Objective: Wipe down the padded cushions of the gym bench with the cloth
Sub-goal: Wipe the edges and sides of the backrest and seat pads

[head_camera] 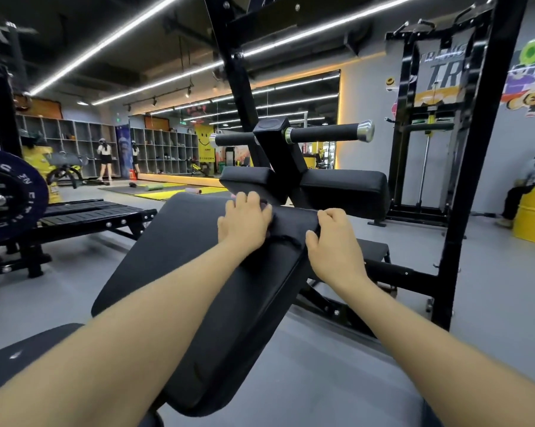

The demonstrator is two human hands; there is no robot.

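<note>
A long black padded back cushion (198, 272) slopes up from near me toward the machine's frame. A dark cloth (291, 223) lies over its far top end, hard to tell from the pad. My left hand (244, 223) presses on the cloth's left part, fingers curled over it. My right hand (334, 241) pinches the cloth's right edge at the cushion's corner. Beyond them, two black shoulder pads (346, 186) flank the central post. A seat cushion (23, 355) shows at the lower left.
A slanted black steel frame (472, 192) rises on the right. A padded handle bar (328, 134) crosses above the pads. A plate-loaded machine (10, 192) stands left. A person sits on a yellow drum (534, 217) at far right; another person stands by the shelves.
</note>
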